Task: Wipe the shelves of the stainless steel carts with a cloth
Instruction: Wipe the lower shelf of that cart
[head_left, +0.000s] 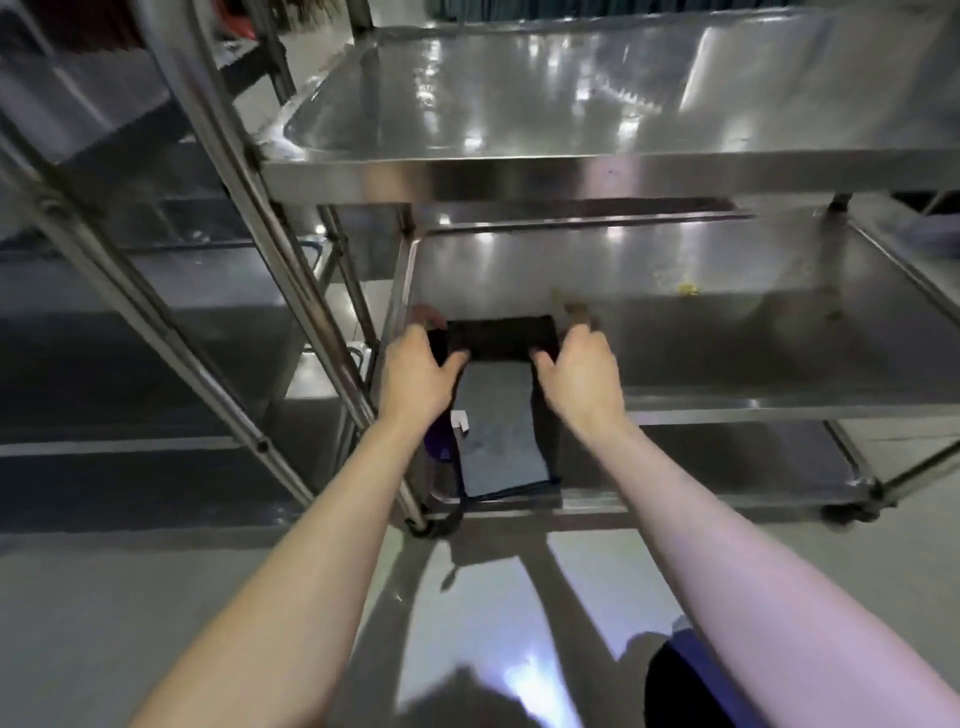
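Note:
A stainless steel cart stands in front of me with a top shelf (597, 93), a middle shelf (727, 312) and a bottom shelf (701, 457). A dark cloth (498, 415) hangs over the front edge of the middle shelf near its left corner, its upper part folded onto the shelf and the rest drooping down with a small white tag. My left hand (421, 374) grips the cloth's left top edge. My right hand (576, 369) grips its right top edge. A small yellow scrap (687, 289) lies on the middle shelf.
A second steel cart (156, 291) stands close on the left, its slanted handle tubes (249, 218) crossing in front of it. A caster wheel (852, 512) sits at the right front of the cart. The pale glossy floor (156, 597) lies below.

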